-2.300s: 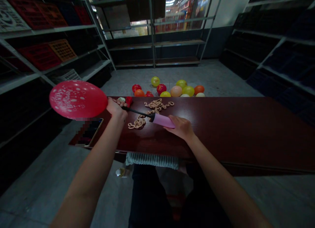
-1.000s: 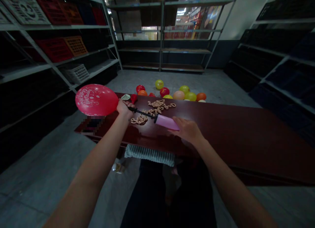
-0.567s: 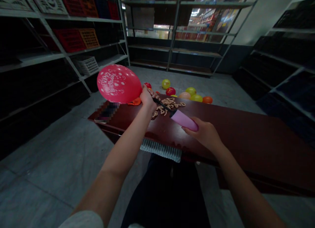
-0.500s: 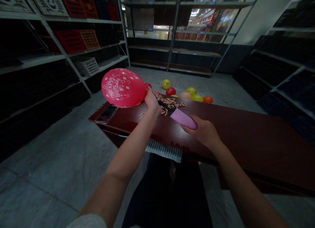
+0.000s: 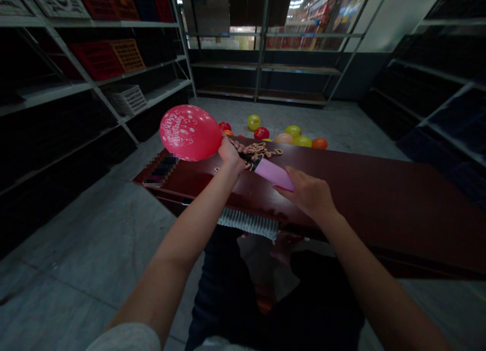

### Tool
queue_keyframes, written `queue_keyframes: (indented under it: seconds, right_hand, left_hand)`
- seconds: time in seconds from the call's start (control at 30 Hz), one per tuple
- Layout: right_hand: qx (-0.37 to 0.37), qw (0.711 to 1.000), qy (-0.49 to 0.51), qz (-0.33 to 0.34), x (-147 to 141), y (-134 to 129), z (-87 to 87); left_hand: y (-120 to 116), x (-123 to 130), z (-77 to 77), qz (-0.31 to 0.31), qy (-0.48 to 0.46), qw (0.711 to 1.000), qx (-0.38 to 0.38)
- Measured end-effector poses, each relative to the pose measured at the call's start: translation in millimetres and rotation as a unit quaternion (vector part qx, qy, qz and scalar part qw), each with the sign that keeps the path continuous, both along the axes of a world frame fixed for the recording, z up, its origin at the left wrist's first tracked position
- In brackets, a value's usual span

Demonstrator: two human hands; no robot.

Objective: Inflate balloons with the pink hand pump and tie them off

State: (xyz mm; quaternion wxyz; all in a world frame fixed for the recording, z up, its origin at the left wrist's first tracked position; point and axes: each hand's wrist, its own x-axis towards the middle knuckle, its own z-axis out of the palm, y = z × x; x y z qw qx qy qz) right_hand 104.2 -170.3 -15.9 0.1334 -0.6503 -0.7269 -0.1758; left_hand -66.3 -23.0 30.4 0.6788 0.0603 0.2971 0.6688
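An inflated red balloon with white birthday print lies sideways above the table's left part. My left hand is closed round its neck, where the black nozzle end of a pump meets it; the exact contact is hidden by the fingers. My right hand is wrapped round the rear of the pump's pink barrel. Uninflated beige balloons lie in a loose heap on the dark red table, just behind the pump.
A blurred phone-like object lies at the table's left end. Several inflated balloons rest on the floor beyond the table. Shelves with crates stand left; more racks stand behind and right. A ribbed grey thing is at the front edge.
The pink barrel has slid further into my right hand, nearer my left hand. The red balloon has turned slightly. The camera view has shifted, and my legs are further apart.
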Motion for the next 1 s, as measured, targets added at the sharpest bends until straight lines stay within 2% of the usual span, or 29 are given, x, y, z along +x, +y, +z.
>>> queue_keyframes:
  seconds: [0.17, 0.3, 0.4, 0.57, 0.67, 0.77, 0.87, 1.0]
  right_hand:
    - [-0.002, 1.000, -0.010, 0.013, 20.9, -8.6, -10.2]
    - [0.020, 1.000, 0.005, 0.021, 40.7, -4.3, -26.0]
    - [0.039, 0.999, 0.021, 0.017, 44.0, 15.3, -37.9]
    - [0.074, 0.994, 0.082, -0.025, 27.2, 58.1, -58.1]
    - [0.087, 0.988, 0.126, -0.030, 21.2, 70.2, -72.2]
    - [0.091, 0.984, 0.151, -0.033, 23.1, 71.3, -81.4]
    - [0.087, 0.982, 0.159, -0.043, 25.9, 70.1, -83.7]
    - [0.089, 0.979, 0.169, -0.076, 25.6, 71.9, -84.3]
  left_hand:
    - [15.9, -17.1, -2.1, 0.006, 0.016, 1.000, -0.007]
    - [30.2, -34.7, 5.2, 0.033, 0.035, 0.999, -0.004]
    - [41.3, -45.2, 16.5, 0.072, 0.051, 0.996, 0.012]
    - [55.6, -46.0, 34.2, 0.163, 0.076, 0.982, 0.058]
    - [61.5, -31.6, 37.5, 0.171, 0.109, 0.976, 0.076]
    - [66.3, -4.7, 30.4, 0.153, 0.139, 0.974, 0.092]
    - [66.1, 31.9, 12.2, 0.132, 0.154, 0.973, 0.107]
    - [55.9, 80.5, -14.9, 0.073, 0.181, 0.978, 0.072]
